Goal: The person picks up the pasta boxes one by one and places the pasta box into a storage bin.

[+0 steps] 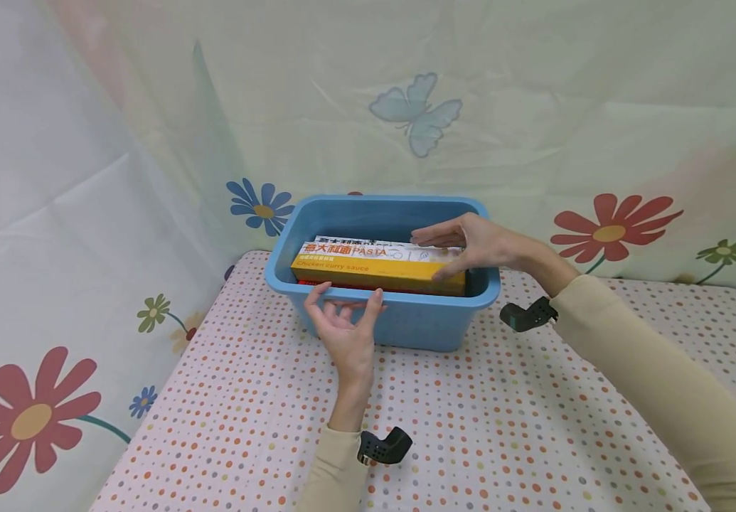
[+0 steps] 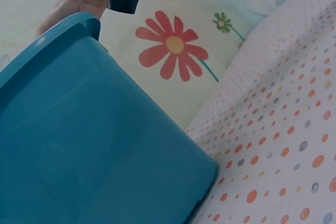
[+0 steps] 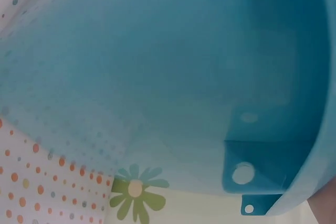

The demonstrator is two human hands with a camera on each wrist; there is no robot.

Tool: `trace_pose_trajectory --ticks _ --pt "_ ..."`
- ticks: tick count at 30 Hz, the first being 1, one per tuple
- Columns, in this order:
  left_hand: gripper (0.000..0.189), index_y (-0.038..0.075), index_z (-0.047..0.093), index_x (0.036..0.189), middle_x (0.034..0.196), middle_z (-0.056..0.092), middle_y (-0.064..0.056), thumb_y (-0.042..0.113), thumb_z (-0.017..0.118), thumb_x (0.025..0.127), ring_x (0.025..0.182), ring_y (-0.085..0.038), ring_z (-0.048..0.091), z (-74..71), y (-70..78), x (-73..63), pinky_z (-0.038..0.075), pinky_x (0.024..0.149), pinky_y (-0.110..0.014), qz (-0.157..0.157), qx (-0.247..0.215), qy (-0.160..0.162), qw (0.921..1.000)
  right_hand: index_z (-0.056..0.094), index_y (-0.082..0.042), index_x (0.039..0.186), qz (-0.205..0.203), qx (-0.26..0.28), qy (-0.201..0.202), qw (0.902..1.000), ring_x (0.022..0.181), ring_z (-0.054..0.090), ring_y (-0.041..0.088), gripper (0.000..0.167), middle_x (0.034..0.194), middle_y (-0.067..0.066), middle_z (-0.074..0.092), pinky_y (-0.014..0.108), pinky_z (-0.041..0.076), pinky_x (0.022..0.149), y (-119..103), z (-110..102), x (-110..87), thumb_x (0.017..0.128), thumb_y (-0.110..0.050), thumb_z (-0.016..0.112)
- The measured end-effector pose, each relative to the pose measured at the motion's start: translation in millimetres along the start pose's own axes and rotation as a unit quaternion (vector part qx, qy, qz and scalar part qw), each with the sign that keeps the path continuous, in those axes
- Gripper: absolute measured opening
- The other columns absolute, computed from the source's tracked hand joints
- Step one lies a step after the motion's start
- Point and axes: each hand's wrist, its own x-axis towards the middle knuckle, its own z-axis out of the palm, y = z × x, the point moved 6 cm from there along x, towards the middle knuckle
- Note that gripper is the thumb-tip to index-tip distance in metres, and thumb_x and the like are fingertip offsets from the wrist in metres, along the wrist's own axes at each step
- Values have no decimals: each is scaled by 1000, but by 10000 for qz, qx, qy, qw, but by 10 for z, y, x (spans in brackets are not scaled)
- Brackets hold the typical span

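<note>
A blue plastic bin stands on the table, with a yellow and white pasta box lying lengthwise inside. Behind that box shows the top of another white box, and a strip of red packaging lies low along the front wall. My right hand reaches over the bin's right end and grips the pasta box, thumb on its front and fingers over its back. With thumb and forefinger on the front rim, my left hand holds the bin. Only the bin's outer wall fills much of the left wrist view.
A dotted cloth covers the table. Close behind the bin hangs a curtain printed with flowers and a butterfly. Another hanging sheet borders the left side. Each wrist carries a small black device.
</note>
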Motion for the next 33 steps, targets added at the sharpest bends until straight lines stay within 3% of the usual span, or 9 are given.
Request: trace_pose_trajectory --ticks 4,10,15,23,26,27,29,30,33 --pt "74 -4 26 140 111 52 -19 -4 79 89 82 -21 63 10 -8 -2 67 80 -46 -53 28 -6 10000 52 2 150 -187 216 135 9995 148 43 37 71 154 20 52 63 38 119 -4 -4 -55 88 -4 84" --pt "76 -3 25 141 112 52 -19 -5 79 88 83 -22 63 -9 -1 2 67 80 -45 -91 26 1 10000 50 -1 153 -422 523 485 9966 147 45 36 69 154 18 54 60 43 116 -32 -16 -255 91 -2 80" --pt "75 -2 26 142 111 52 -17 -5 79 88 84 -23 63 -26 8 17 66 81 -47 -163 42 4 9999 52 -7 154 -676 205 1037 9921 143 52 23 67 152 12 57 58 46 115 -99 -54 -569 92 -5 80" --pt "75 -4 25 143 106 51 -13 -1 79 91 87 -22 63 -68 38 31 66 82 -49 -334 154 -182 9992 56 -20 152 -534 -210 1675 9842 138 52 3 68 150 -2 60 24 53 103 -208 -96 -1120 91 -7 82" --pt "68 -4 26 142 108 51 -15 2 75 95 91 -26 65 -118 72 31 66 82 -49 -433 451 -482 9969 56 -21 152 -512 -382 1804 9815 137 52 2 70 149 -3 60 42 55 107 -197 -108 -1242 89 -7 83" --pt "64 -3 29 142 109 51 -16 3 74 96 92 -27 65 -135 97 26 66 81 -49 -484 658 -612 9948 56 -19 153 -566 -430 1841 9803 137 52 1 71 150 -3 60 51 54 108 -185 -113 -1275 89 -6 84" --pt "53 -2 37 137 112 51 -17 7 73 98 94 -29 64 -166 158 14 67 76 -47 -570 1222 -907 9867 56 -19 152 -645 -584 1936 9772 136 53 0 73 150 -3 60 47 54 107 -146 -135 -1332 87 -4 85" --pt "46 -1 43 133 113 52 -17 9 73 99 96 -29 64 -178 197 7 67 74 -44 -585 1562 -1090 9800 56 -18 152 -667 -654 1993 9755 136 52 0 73 150 -4 60 56 52 108 -122 -147 -1359 87 -4 85" --pt "19 2 60 113 108 54 -12 14 70 102 90 -24 62 -173 338 -17 65 62 -37 -524 2434 -1723 9531 56 -17 152 -715 -994 2202 9677 137 47 -5 72 151 -8 58 59 50 110 -43 -192 -1443 87 -4 84"
